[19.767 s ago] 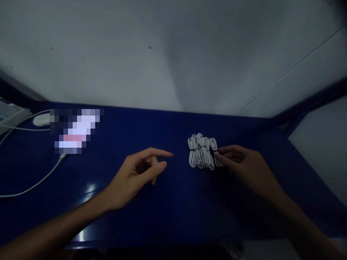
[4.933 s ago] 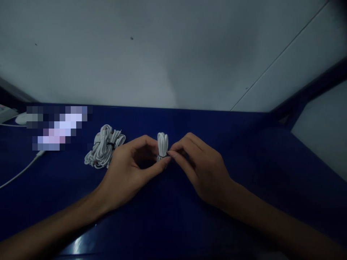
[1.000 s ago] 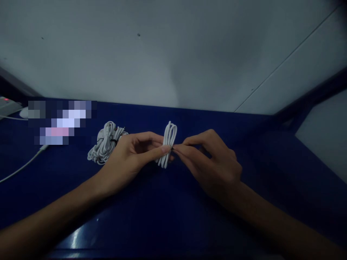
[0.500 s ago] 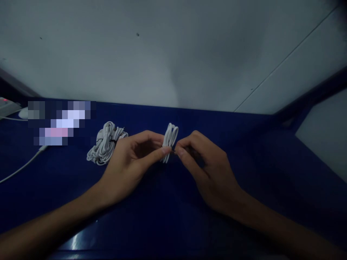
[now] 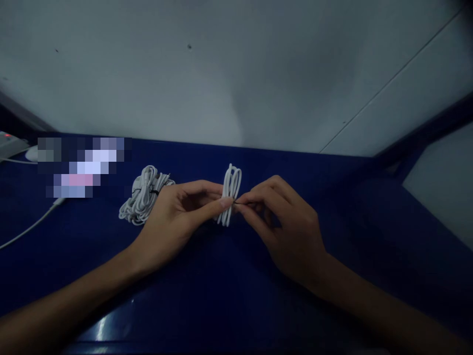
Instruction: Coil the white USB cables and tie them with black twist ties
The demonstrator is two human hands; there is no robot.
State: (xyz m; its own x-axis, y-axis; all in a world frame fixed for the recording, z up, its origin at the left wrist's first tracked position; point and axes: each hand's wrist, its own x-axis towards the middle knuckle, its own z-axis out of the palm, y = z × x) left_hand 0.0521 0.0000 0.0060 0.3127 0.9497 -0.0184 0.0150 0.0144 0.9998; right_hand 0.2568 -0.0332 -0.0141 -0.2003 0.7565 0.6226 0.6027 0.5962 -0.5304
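A coiled white cable [image 5: 232, 181] stands upright over the blue table, pinched between the thumb and fingers of my left hand [image 5: 181, 209]. At the coil's right side my right hand [image 5: 286, 217] is closed, its thumb and forefinger pinching a thin black twist tie [image 5: 236, 202]. The tie reaches the middle of the coil beside my left thumb; how far it goes round is hidden. Behind my left wrist lies a pile of white coiled cables [image 5: 146, 195], some bound with black ties and partly covered by my left hand.
The blue table [image 5: 221, 296] meets a pale wall [image 5: 148, 74] at the back. At the left are a blurred-out bright object [image 5: 92, 167], a white cable [image 5: 29, 229] running from it, and a white power strip [image 5: 11, 145] with a red light.
My right hand has turned slightly, with its knuckles further right while its fingertips stay by the coil. The coil has tilted a little in my left hand.
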